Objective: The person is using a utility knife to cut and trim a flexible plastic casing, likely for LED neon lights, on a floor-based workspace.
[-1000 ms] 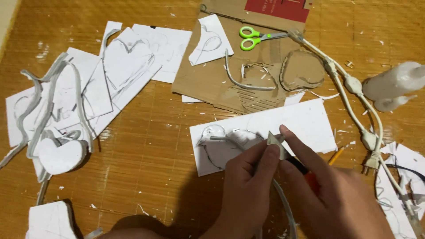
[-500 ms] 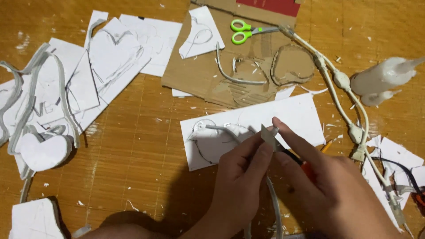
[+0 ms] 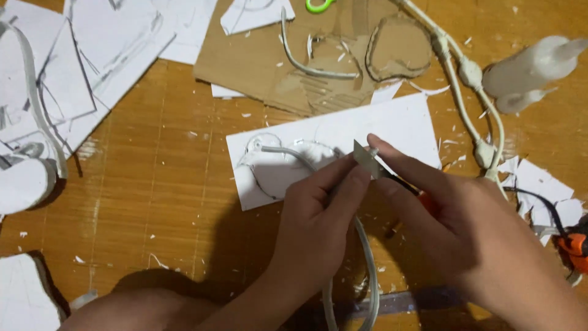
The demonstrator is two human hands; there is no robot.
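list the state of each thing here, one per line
left hand: pinching the white strip
right hand: gripping the craft knife
craft knife: blade out, tip at the strip
white strip: curved, one end lying on the white sheet
white sheet: flat, pencil outline drawn on it
cardboard: flat, with a heart shape cut in it
glue bottle: lying on its side
scissors: mostly out of frame

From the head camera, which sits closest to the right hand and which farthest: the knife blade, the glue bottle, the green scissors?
1. Knife blade: held at the right hand fingertips.
2. Glue bottle: upper right, on the table.
3. Green scissors: at the top edge, farthest.
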